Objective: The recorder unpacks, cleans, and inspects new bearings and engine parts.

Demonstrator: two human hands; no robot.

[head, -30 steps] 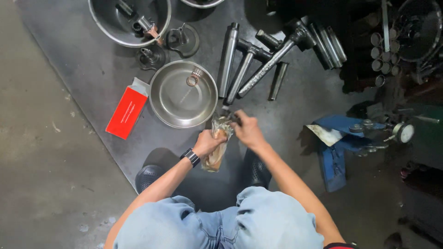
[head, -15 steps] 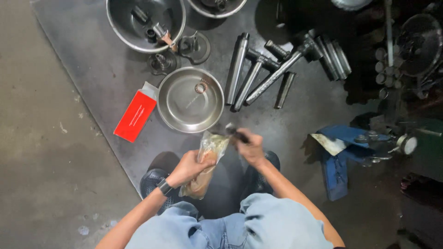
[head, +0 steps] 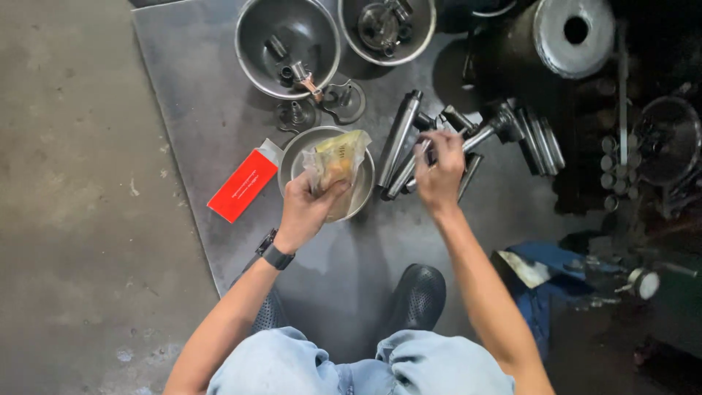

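My left hand (head: 307, 208) grips a crumpled clear plastic bag (head: 338, 159) with something yellow inside, holding it over a round steel bowl (head: 292, 157) on the dark floor sheet. My right hand (head: 441, 172) reaches over a row of grey metal rods and shafts (head: 401, 139), fingers closed around a thin shaft (head: 479, 135) among them. A dark watch sits on my left wrist.
A red flat box (head: 243, 185) lies left of the bowl. Two larger steel bowls (head: 289, 29) holding small metal parts stand farther away. A big steel cylinder (head: 574, 33) is at top right. Blue cloth and tools (head: 556, 274) lie at right. My dark shoes (head: 417, 296) rest below.
My left hand has lifted the plastic bag forward over the bowl. My right hand has let go of the bag and moved out to the metal rods.
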